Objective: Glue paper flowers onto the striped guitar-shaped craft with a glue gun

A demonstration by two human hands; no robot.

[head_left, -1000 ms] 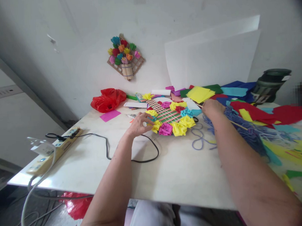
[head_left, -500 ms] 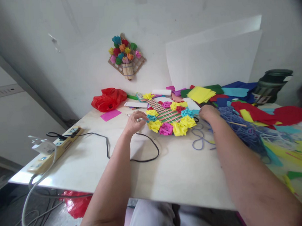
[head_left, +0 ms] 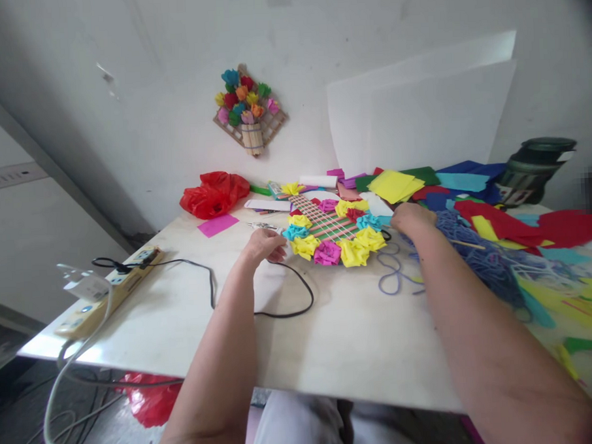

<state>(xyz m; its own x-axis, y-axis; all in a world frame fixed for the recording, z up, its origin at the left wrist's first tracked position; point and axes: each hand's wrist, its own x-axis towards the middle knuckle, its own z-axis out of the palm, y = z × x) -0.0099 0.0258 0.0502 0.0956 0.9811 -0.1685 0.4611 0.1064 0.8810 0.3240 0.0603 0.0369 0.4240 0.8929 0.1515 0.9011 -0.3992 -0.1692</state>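
A round stick craft (head_left: 320,224) lies at the middle of the table, ringed by yellow, pink, red and blue crepe paper flowers, with pale strings across it. My left hand (head_left: 266,245) is at its left edge, fingers curled in; whatever they hold is hidden. Just behind that hand lies a pale tool with a metal tip (head_left: 264,227). A black cable (head_left: 303,284) loops out from under the same hand. My right hand (head_left: 413,219) is closed to the right of the craft, its fingertips by a light blue paper piece (head_left: 386,220); its grip is hidden.
Blue-grey yarn (head_left: 474,260) and coloured paper sheets (head_left: 395,185) cover the right side. A dark jar (head_left: 534,172) stands behind. At left are a power strip (head_left: 119,282), a pink paper (head_left: 218,226) and a red plastic bag (head_left: 215,194). A flower ornament (head_left: 251,113) hangs on the wall.
My left hand has drawn slightly down and away from the blue flower at the craft's left edge, its fingers curling in. My right hand stays nearly where it was.
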